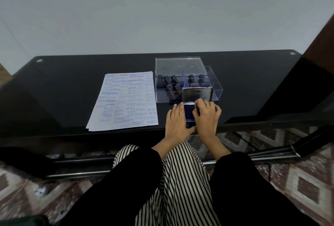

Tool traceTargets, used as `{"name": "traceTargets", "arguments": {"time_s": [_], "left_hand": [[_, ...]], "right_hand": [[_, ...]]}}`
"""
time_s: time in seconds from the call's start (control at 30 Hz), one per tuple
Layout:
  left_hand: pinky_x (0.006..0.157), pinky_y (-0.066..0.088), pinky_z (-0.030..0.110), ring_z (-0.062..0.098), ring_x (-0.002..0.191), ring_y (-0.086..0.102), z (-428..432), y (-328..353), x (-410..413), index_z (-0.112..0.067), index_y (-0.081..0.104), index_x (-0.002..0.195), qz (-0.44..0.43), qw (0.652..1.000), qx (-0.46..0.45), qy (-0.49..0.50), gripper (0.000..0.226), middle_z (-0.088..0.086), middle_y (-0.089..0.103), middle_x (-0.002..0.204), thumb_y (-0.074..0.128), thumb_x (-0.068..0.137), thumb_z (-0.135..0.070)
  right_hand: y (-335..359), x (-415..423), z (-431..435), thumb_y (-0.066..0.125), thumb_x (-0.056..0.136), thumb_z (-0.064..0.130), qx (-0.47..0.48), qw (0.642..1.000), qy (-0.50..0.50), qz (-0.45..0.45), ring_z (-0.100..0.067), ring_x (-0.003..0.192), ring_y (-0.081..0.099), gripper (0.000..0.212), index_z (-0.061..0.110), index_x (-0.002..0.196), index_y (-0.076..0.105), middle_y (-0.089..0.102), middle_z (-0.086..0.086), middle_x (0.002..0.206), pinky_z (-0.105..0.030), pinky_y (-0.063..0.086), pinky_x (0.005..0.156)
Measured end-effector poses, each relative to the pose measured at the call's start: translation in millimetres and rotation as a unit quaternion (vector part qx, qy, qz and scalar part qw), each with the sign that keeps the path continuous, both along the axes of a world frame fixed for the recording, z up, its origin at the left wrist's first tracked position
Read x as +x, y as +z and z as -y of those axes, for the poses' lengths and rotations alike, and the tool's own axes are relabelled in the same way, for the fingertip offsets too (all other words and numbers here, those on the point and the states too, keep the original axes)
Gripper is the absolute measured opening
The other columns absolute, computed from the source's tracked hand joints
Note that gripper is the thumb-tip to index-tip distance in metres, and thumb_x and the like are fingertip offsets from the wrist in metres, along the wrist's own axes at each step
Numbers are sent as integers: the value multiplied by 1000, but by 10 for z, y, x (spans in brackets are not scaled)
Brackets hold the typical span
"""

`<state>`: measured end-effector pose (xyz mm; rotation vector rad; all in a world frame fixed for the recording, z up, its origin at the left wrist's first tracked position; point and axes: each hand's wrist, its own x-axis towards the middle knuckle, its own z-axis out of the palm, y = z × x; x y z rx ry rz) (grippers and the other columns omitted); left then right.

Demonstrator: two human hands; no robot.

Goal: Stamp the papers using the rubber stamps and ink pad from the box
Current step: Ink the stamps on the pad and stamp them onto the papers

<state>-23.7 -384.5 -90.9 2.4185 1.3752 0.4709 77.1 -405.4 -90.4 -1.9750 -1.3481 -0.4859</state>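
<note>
Seen from the head: grips a rubber stamp [203, 106] in the right hand [206, 115], fingers curled close over it so that only a purple sliver shows, and holds it down on the blue face of the ink pad [188, 116]. Lays the left hand [176, 119] flat against the pad's left side, fingers straight, thumb along its near end. Reads as bracing, so that the pad does not skid on the glossy black table [72, 84] under the press. Has the pad's lid [197, 94] stood upright at the far end, hard up against the clear box [216, 88]; cannot tell whether touching. Stores the other stamps [173, 82] in the box's compartments, most with handles up, with the box lid [180, 66] propped behind them, probably for a quick swap.

On edges: sets the pad right at the table's near lip, with almost no margin, so a pull toward the body could likely slide it off. Places the papers [124, 101] just left of the box, apart from the left hand by a strip of bare table, near corners close to the same lip. Shows dense blue prints across the top sheet, so blank patches look scarce. Offers open room left of the papers and right of the box. Calls next, probably, for a straight lift and a leftward carry over the bracing hand.
</note>
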Motion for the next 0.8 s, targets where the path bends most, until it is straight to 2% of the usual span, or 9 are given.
{"name": "traceTargets", "arguments": {"time_s": [0.17,0.3,0.37,0.47,0.6,0.67,0.8], "left_hand": [[119,3,35,20,147,4,-2,-33,-3,-5,5,148,4,1000,5,-4,93,8,12,157,55,84,-50],[119,5,35,21,147,4,-5,-2,-52,-4,5,149,21,999,-3,-31,92,9,12,157,56,85,-48],[120,9,35,20,147,7,-10,48,-133,-6,9,149,48,998,0,-46,91,8,15,157,57,85,-49],[119,14,33,20,145,15,-61,190,-343,-8,15,148,76,996,28,-43,85,8,22,155,55,86,-50],[117,22,34,21,141,26,-265,396,-788,-9,21,146,94,994,61,12,74,8,29,151,51,90,-47],[117,21,35,21,141,26,-396,452,-1049,-9,22,146,97,992,57,56,72,7,29,152,50,91,-46],[116,23,39,24,140,28,-589,454,-1583,-8,24,146,104,983,47,141,68,9,31,151,48,93,-43]], "right_hand": [[-97,-15,103,72,72,4,19,1000,4,17,-22,76,60,24,16,85,57,63,0,81,-30,29,85],[-51,-36,132,69,74,5,1,1000,10,2,-21,77,59,20,16,85,57,62,0,79,-32,33,86],[17,-25,146,64,78,10,-29,999,15,-2,-21,81,58,14,17,87,56,61,0,81,-37,38,87],[125,-8,140,57,86,17,-49,998,18,-30,-22,91,55,9,19,95,55,62,-1,89,-40,34,91],[327,-226,8,51,92,22,-6,997,40,-70,-23,95,55,9,18,99,55,63,-2,94,-38,30,88],[463,-438,-131,50,93,24,0,995,72,-66,-24,96,54,12,18,101,56,64,-3,96,-38,30,87],[716,-912,-428,52,92,30,-43,987,148,-49,-24,100,52,15,21,103,58,66,0,97,-35,21,87]]}}
